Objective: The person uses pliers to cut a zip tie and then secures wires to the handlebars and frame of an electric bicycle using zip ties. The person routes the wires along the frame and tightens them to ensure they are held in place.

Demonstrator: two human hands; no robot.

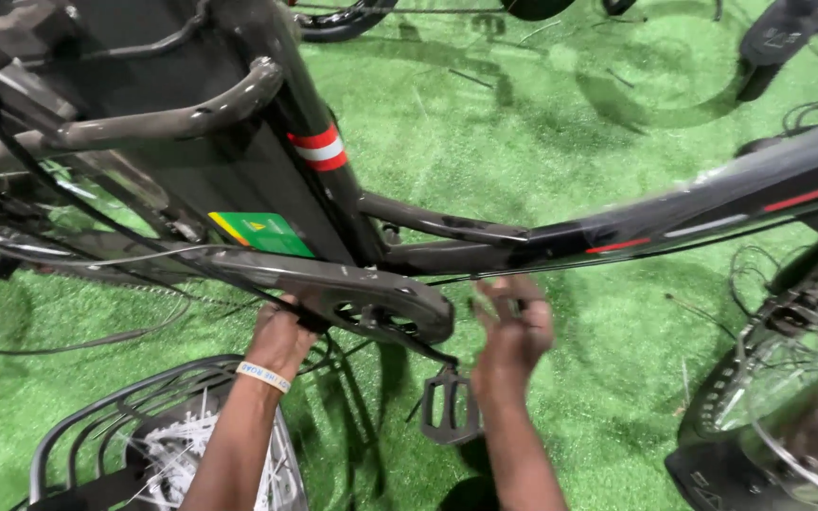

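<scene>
Bracing with the left hand (281, 339) pressed up under the black chain cover (371, 298), with fingers tucked behind its edge and out of sight, so no telling whether clenched or merely resting there. Working with the right hand (515, 326) just below the frame tube (617, 232), with fingers curled around something small and dark; too blurred to say whether truly grasped.

Best to keep the left hand firm against the cover to steady the bike. Best also to keep the right-hand fingers clear of the crank arm (433, 355) and the pedal (449, 407), hanging just below and between both hands. Worth moving slowly near the thin cables (97, 260) to the left of the left hand: easy to snag.

Glossy black painted metal on the frame, wrapped in clear film above the right hand, with red stripes. Matte moulded plastic on the cover, rounded at its end. Cage-shaped pedal with a toothed rim. A wire rack (87, 426) of bent rods below the left wrist. Springy green artificial grass (542, 123) on the floor beyond both hands
</scene>
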